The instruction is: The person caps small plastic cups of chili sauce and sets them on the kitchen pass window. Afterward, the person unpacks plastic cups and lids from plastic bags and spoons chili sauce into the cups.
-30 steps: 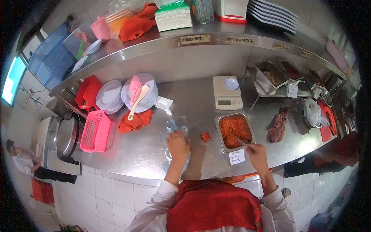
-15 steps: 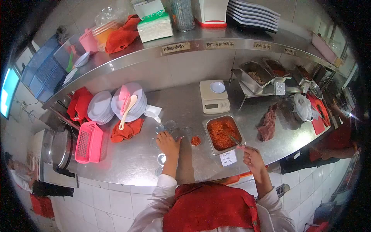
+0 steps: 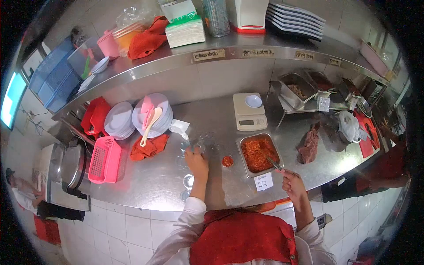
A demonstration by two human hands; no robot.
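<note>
My right hand (image 3: 293,183) is closed round the handle of a metal spoon (image 3: 274,163). Its lower end lies in the red chunky sauce (image 3: 257,152) that fills a rectangular steel pan (image 3: 242,166). Left of the pan, a small clear cup (image 3: 227,161) holds some of the same red sauce. My left hand (image 3: 197,164) is among several small clear cups (image 3: 188,180) on the steel counter. Its fingers and thumb bend round one clear cup (image 3: 201,145), which is hard to make out. A handwritten paper label (image 3: 263,181) lies against the pan's front.
Behind the pan stands a kitchen scale (image 3: 250,122) with a small dish. Stacked plates (image 3: 120,121), an orange cloth (image 3: 149,150) and a pink basket (image 3: 105,160) are left. A brown cloth (image 3: 310,145) lies right, near raised food pans (image 3: 297,100). A shelf (image 3: 163,59) runs above.
My left hand has moved slightly right and up, its thumb and fingers drawing in among the clear cups. My right hand keeps the spoon in the sauce. The whole view has shifted slightly.
</note>
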